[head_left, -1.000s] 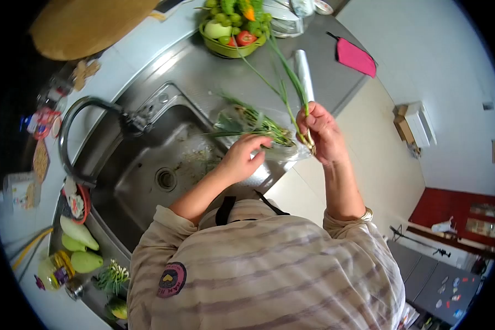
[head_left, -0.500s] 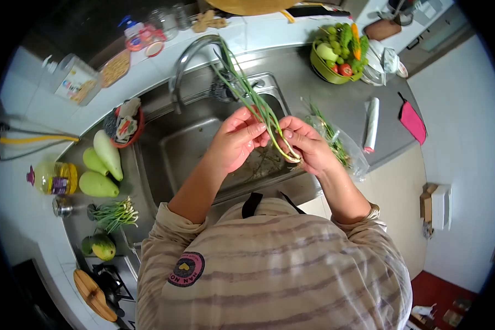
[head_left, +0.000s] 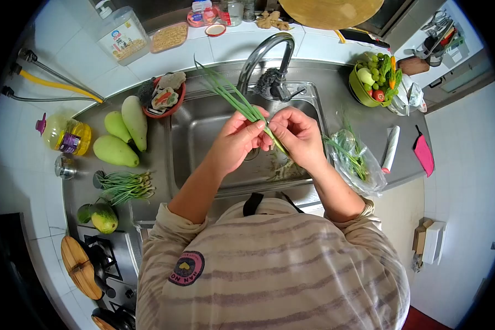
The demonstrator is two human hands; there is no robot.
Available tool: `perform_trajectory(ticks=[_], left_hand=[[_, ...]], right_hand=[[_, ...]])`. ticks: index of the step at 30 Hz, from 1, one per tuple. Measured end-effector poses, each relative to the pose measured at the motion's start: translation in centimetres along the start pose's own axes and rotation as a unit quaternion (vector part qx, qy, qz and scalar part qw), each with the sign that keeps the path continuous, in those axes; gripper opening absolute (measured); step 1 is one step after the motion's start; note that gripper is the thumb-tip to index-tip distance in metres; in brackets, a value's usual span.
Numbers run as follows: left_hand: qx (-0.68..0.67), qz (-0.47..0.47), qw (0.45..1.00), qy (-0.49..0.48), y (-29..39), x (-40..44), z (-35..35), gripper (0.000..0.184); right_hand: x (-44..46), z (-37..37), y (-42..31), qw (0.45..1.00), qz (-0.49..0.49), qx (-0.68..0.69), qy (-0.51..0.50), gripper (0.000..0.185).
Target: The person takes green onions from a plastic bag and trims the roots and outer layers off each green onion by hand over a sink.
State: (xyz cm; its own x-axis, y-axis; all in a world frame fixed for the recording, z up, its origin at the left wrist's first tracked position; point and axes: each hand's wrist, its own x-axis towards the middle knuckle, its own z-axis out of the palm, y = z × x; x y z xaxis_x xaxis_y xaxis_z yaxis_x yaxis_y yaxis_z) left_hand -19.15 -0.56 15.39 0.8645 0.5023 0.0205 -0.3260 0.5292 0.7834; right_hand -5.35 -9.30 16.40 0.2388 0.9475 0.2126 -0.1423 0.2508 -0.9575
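Over the sink (head_left: 177,132) I hold a few green onions (head_left: 225,91), their long green leaves pointing up and left. My left hand (head_left: 237,137) is closed around the stalks at mid-length. My right hand (head_left: 300,137) pinches the same stalks just below, near the pale ends, which its fingers partly hide. Loose peelings (head_left: 283,169) lie in the basin under my hands. To the right, a clear plastic bag (head_left: 368,179) holds more green onions (head_left: 357,162). A bunch of green onions (head_left: 127,187) rests on the counter at left.
A curved faucet (head_left: 269,41) rises behind the sink. On the left stand a red bowl (head_left: 177,107), pale green gourds (head_left: 115,150) and an oil bottle (head_left: 74,137). A green basket (head_left: 360,91) of vegetables, a white roll (head_left: 391,148) and a pink pouch (head_left: 423,154) are at right.
The view has shifted, so the counter appears farther right. The green onions now lean more to the left, and my right hand has moved up the stalks, closer to my left.
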Motion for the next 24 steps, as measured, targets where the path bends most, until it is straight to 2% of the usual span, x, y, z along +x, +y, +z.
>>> perform_trajectory(ticks=[2,5,7,8,10,11,13,17,24], left_hand=[[0.003,0.034,0.999,-0.005,0.4,-0.3,-0.3,0.011],[0.006,0.053,0.998,-0.014,0.4,-0.8,-1.3,0.014],[0.005,0.043,0.999,-0.013,0.4,-1.0,-1.8,0.012],[0.005,0.036,0.999,-0.010,0.4,-1.1,-2.0,0.009],[-0.008,0.046,0.999,-0.001,0.5,-1.1,-2.4,0.008],[-0.021,0.058,0.998,0.011,0.7,-1.0,-2.6,0.007],[-0.033,0.054,0.998,0.017,1.4,-1.1,-2.9,0.007],[-0.064,0.041,0.996,0.037,2.4,-1.0,-3.3,0.008],[-0.079,0.078,0.992,0.058,2.8,-0.8,-4.7,0.009]], right_hand=[[0.1,1.0,0.2,1.000,0.002,0.031,0.002,0.009],[0.1,2.0,0.4,0.999,0.001,0.047,-0.007,0.010],[0.0,1.8,1.1,0.992,-0.045,-0.120,0.015,0.012],[-0.1,1.8,1.4,0.991,-0.045,-0.121,0.017,0.012],[-0.1,1.9,1.7,0.995,-0.044,-0.059,0.064,0.010],[-0.2,2.1,1.6,0.995,-0.045,-0.061,0.067,0.010],[-0.3,2.7,0.8,0.995,-0.069,0.025,0.070,0.006],[-0.8,1.9,1.0,0.996,-0.058,0.060,0.043,0.006],[-1.8,0.0,1.0,0.994,-0.071,0.038,0.080,0.006]])
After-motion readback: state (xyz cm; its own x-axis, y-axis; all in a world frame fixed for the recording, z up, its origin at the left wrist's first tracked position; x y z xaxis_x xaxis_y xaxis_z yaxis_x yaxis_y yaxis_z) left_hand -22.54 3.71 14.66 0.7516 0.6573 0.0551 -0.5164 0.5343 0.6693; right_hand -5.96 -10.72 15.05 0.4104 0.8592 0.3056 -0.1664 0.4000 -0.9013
